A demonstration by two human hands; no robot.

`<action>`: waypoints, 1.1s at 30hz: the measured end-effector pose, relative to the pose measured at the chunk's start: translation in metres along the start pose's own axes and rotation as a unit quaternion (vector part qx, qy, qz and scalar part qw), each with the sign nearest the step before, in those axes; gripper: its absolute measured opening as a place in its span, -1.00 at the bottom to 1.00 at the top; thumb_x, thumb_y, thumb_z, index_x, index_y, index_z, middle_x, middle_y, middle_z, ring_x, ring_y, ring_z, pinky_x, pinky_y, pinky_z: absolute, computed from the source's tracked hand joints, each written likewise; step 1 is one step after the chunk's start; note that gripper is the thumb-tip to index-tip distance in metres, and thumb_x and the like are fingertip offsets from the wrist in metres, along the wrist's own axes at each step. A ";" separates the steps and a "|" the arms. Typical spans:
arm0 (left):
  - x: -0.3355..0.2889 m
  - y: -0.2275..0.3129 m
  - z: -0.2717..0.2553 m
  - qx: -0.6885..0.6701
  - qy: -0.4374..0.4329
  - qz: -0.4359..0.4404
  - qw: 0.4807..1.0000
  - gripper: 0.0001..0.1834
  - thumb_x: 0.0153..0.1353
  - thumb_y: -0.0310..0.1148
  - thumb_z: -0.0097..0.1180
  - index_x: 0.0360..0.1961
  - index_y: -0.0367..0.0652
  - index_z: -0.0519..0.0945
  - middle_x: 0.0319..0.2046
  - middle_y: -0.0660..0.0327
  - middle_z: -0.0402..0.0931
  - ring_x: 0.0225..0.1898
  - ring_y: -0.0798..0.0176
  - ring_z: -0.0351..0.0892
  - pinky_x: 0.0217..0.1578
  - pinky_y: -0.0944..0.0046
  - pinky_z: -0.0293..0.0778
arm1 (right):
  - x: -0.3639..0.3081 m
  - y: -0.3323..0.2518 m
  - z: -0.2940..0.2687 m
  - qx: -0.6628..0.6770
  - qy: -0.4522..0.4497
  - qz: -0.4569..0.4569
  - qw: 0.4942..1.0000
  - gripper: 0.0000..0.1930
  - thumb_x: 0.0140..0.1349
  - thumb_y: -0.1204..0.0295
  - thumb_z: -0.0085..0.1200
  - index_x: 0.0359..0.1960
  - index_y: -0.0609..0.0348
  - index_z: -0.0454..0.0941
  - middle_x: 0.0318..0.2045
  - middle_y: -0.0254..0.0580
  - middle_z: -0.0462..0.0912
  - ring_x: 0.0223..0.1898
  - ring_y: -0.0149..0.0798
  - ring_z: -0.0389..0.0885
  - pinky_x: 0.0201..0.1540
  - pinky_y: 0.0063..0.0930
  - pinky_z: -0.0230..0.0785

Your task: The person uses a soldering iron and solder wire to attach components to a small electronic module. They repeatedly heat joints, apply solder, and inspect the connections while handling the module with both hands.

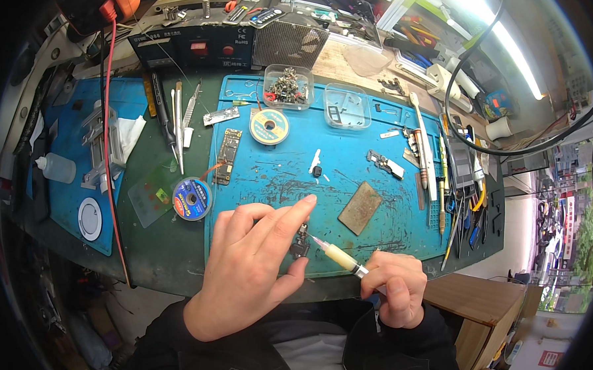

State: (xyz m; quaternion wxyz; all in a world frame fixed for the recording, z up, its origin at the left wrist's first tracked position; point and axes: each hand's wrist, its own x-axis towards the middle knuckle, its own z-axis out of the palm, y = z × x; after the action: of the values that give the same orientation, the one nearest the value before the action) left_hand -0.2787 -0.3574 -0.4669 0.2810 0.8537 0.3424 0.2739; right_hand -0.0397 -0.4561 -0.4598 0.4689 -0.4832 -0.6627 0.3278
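Note:
Near the front edge of the blue work mat (263, 186), my left hand (257, 266) grips a small dark electronic part (300, 243) between the thumb and the fingers. Its index finger stretches out past the part. My right hand (397, 283) is wrapped round a syringe (341, 256) filled with pale yellow paste. The syringe slants up to the left, and its pinkish tip is close beside the electronic part. Whether the tip touches it I cannot tell.
A flat grey-brown block (360, 208), a wire spool (269, 126), a blue solder spool (192, 198) and clear boxes with screws (289, 87) and small parts (346, 106) surround my hands. Brushes (424, 146) and tools line the right. A red cable (111, 160) crosses the left.

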 end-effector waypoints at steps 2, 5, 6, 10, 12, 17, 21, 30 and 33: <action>0.000 0.000 0.000 0.001 0.000 0.000 1.000 -0.04 -0.08 -0.53 0.49 0.48 -0.14 0.50 0.08 0.36 0.73 0.05 0.15 0.54 0.13 0.12 0.36 | 0.000 0.000 0.001 -0.001 0.002 0.001 1.000 -0.65 0.41 0.42 -0.10 -0.52 0.23 0.64 -0.55 -0.18 0.63 -0.62 -0.22 0.52 -0.53 -0.38 0.32; 0.000 0.000 0.000 0.003 0.000 0.002 1.000 -0.04 -0.08 -0.53 0.49 0.48 -0.15 0.51 0.08 0.36 0.73 0.04 0.15 0.54 0.13 0.12 0.36 | 0.000 0.000 -0.001 -0.001 -0.003 0.002 1.000 -0.65 0.41 0.43 -0.10 -0.52 0.24 0.64 -0.55 -0.17 0.63 -0.62 -0.22 0.53 -0.53 -0.37 0.33; 0.000 0.000 0.000 0.003 0.002 0.003 1.000 -0.04 -0.08 -0.53 0.50 0.48 -0.15 0.51 0.08 0.36 0.73 0.04 0.15 0.54 0.13 0.12 0.36 | -0.001 0.000 -0.001 0.000 -0.007 0.002 1.000 -0.65 0.41 0.43 -0.10 -0.51 0.24 0.64 -0.55 -0.17 0.63 -0.61 -0.22 0.53 -0.53 -0.37 0.33; 0.000 0.000 0.000 0.004 0.003 0.004 1.000 -0.04 -0.08 -0.53 0.50 0.48 -0.15 0.51 0.08 0.36 0.73 0.04 0.15 0.54 0.12 0.12 0.36 | 0.000 0.000 0.000 0.001 -0.001 0.000 1.000 -0.65 0.41 0.43 -0.10 -0.52 0.23 0.64 -0.55 -0.18 0.64 -0.61 -0.22 0.53 -0.53 -0.36 0.34; 0.000 0.000 0.000 0.005 0.001 0.003 1.000 -0.03 -0.09 -0.53 0.50 0.48 -0.15 0.51 0.08 0.35 0.73 0.05 0.14 0.54 0.12 0.12 0.36 | 0.000 0.000 0.000 -0.003 0.000 0.000 1.000 -0.65 0.41 0.43 -0.10 -0.52 0.23 0.64 -0.55 -0.19 0.64 -0.61 -0.21 0.54 -0.53 -0.36 0.34; 0.000 -0.001 0.000 0.006 0.001 0.004 1.000 -0.03 -0.09 -0.53 0.50 0.48 -0.15 0.51 0.08 0.35 0.72 0.05 0.14 0.54 0.12 0.12 0.36 | -0.001 0.001 -0.001 -0.004 -0.005 -0.001 1.000 -0.66 0.41 0.43 -0.10 -0.51 0.23 0.64 -0.54 -0.19 0.64 -0.61 -0.21 0.55 -0.53 -0.36 0.35; -0.001 0.000 0.000 0.006 0.002 0.003 1.000 -0.03 -0.09 -0.53 0.51 0.48 -0.14 0.51 0.09 0.35 0.72 0.05 0.14 0.54 0.12 0.11 0.36 | 0.000 0.000 0.000 -0.001 -0.004 -0.001 1.000 -0.66 0.41 0.42 -0.09 -0.51 0.22 0.64 -0.54 -0.19 0.64 -0.61 -0.21 0.55 -0.53 -0.36 0.36; 0.000 0.000 0.001 0.007 0.002 0.003 1.000 -0.03 -0.08 -0.52 0.51 0.48 -0.14 0.51 0.09 0.36 0.72 0.06 0.14 0.54 0.13 0.11 0.36 | -0.001 0.001 -0.001 -0.003 -0.006 -0.002 1.000 -0.67 0.40 0.42 -0.09 -0.50 0.22 0.64 -0.54 -0.20 0.64 -0.61 -0.21 0.56 -0.52 -0.36 0.37; -0.001 0.000 0.000 0.009 0.001 0.002 1.000 -0.03 -0.08 -0.52 0.50 0.48 -0.13 0.51 0.09 0.36 0.72 0.06 0.14 0.53 0.13 0.11 0.36 | -0.001 0.001 0.000 -0.002 -0.002 -0.003 1.000 -0.67 0.40 0.43 -0.09 -0.50 0.22 0.65 -0.54 -0.20 0.64 -0.61 -0.21 0.56 -0.52 -0.36 0.38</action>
State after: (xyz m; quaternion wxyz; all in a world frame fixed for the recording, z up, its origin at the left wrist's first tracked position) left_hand -0.2790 -0.3579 -0.4674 0.2719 0.8567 0.3435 0.2724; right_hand -0.0393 -0.4563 -0.4608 0.4678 -0.4815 -0.6658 0.3257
